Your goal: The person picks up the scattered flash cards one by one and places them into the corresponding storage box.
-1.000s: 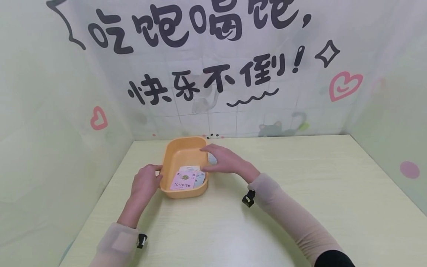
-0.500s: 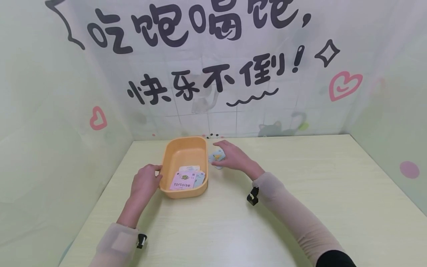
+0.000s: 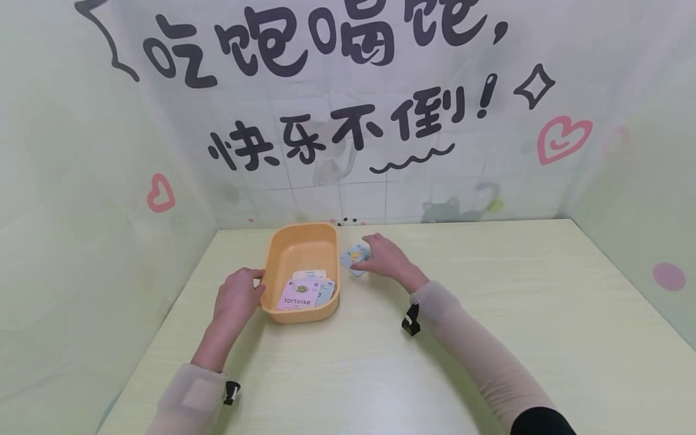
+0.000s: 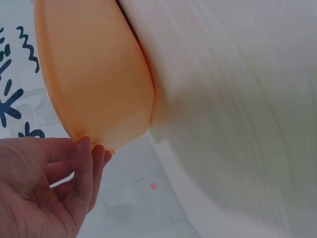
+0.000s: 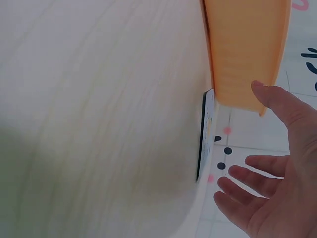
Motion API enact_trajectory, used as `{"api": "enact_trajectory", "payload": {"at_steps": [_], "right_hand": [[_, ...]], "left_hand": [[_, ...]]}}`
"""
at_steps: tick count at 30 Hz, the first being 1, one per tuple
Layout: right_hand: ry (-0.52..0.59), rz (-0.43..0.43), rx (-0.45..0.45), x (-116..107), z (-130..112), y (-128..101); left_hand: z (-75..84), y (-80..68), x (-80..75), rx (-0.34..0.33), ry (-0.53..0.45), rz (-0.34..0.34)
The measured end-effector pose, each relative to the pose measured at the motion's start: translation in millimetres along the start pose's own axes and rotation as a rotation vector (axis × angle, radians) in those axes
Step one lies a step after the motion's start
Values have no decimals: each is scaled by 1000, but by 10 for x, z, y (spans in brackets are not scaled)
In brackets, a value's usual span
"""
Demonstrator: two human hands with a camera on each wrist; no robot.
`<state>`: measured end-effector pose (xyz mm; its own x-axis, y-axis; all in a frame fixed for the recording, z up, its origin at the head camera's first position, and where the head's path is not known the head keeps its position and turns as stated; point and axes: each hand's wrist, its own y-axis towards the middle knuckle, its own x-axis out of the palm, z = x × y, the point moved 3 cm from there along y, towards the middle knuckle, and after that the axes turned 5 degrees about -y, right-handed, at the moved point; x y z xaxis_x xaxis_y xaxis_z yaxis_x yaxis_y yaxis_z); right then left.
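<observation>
Overhead, lettered backdrop (image 3: 348, 90) behind table (image 3: 489, 338).

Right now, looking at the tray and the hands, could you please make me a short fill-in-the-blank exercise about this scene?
1. The left hand touches the ____ tray.
2. The pink card inside the tray shows the word ____.
3. The right hand rests by a card lying on the ____, outside the tray.

Missing words: orange; tortoise; table

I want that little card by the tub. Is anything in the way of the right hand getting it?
No. The right hand is open right over the card, which lies on the table beside the orange tub.
</observation>
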<state>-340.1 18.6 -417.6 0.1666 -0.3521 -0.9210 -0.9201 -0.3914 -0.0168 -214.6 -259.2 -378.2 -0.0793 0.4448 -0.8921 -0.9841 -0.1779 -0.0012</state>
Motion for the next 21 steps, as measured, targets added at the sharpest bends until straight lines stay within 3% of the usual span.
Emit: {"api": "enact_trajectory", "payload": {"at_steps": [5, 16, 21], "right_hand": [[-21, -24, 65, 70, 33, 25], [-215, -55, 121, 174, -22, 66], [-229, -62, 129, 172, -37, 63]], "left_hand": [[4, -6, -3, -8, -9, -7], [-14, 4, 1, 8, -9, -3], [-18, 10, 5, 21, -4, 2]]}}
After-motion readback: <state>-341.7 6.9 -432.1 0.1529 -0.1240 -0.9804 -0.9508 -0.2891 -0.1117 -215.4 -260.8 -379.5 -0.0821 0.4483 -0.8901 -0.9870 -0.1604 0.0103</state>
